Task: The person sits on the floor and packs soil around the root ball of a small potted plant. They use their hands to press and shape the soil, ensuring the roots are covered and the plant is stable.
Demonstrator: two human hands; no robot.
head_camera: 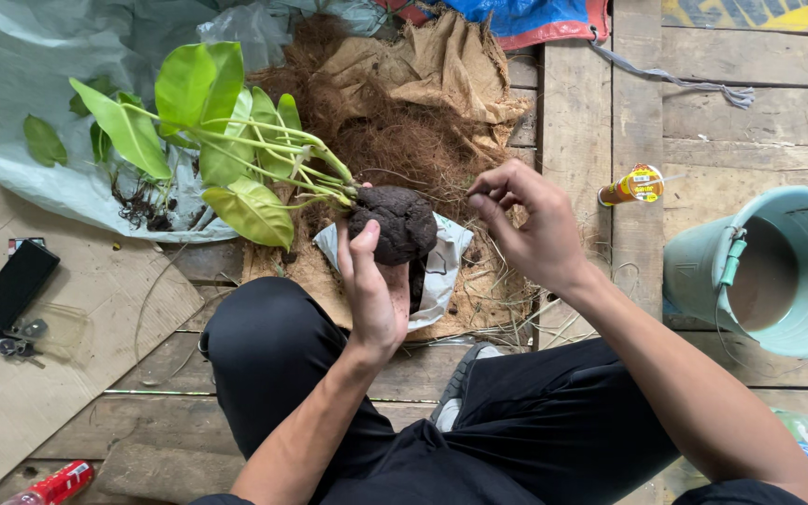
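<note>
My left hand (373, 290) grips a dark round soil ball (396, 222) at the root of a small plant. The plant's bright green leaves (217, 131) lean out to the left. My right hand (527, 224) hovers just right of the ball, fingers pinched on what looks like a thin fibre or thread. A white plastic sheet (443, 266) lies under the ball, on a heap of brown coconut fibre (404, 140) and burlap. I sit cross-legged in black trousers on wooden planks.
A teal bucket (797, 224) with murky water stands at right. A small orange-labelled tube (630, 185) lies on the planks. A black phone (14, 283) and keys (13, 346) rest on cardboard at left. A pale green plastic sheet (21, 75) holds another seedling (133, 196).
</note>
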